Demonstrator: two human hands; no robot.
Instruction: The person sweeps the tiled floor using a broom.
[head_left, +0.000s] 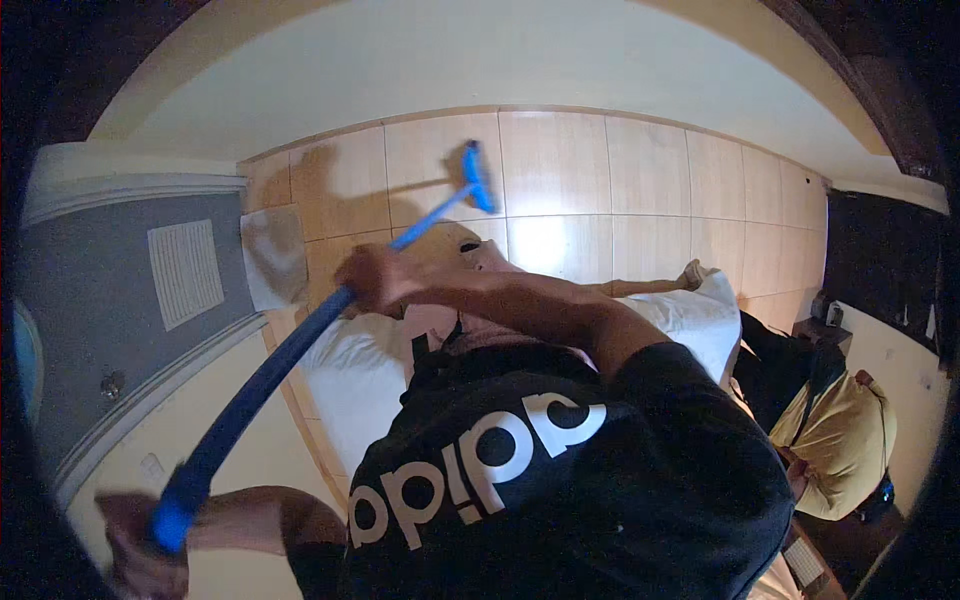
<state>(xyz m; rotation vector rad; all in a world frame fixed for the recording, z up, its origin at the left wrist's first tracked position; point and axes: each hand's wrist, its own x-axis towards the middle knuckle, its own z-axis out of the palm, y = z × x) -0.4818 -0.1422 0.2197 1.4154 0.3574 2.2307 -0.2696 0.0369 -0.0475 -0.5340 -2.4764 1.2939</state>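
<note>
A long blue broom (437,217) slants across from the lower left to the tiled floor ahead. Its head (478,180) is smeared by motion, so bristles or a blade cannot be told apart. My right hand (372,278) is closed around the middle of the handle, the forearm reaching across my body. Down at the thick upper end of the handle (270,375), my left hand (145,548) is wrapped round it, also blurred. The broom's head is over the floor tiles (555,165), short of the far wall.
A grey door (90,290) with a louvred vent (187,273) stands at the left. White cloth (340,375) spreads in front of me. A bare foot (694,275) shows beyond it. A yellow cloth item (845,450) and a black one (785,365) lie at the right.
</note>
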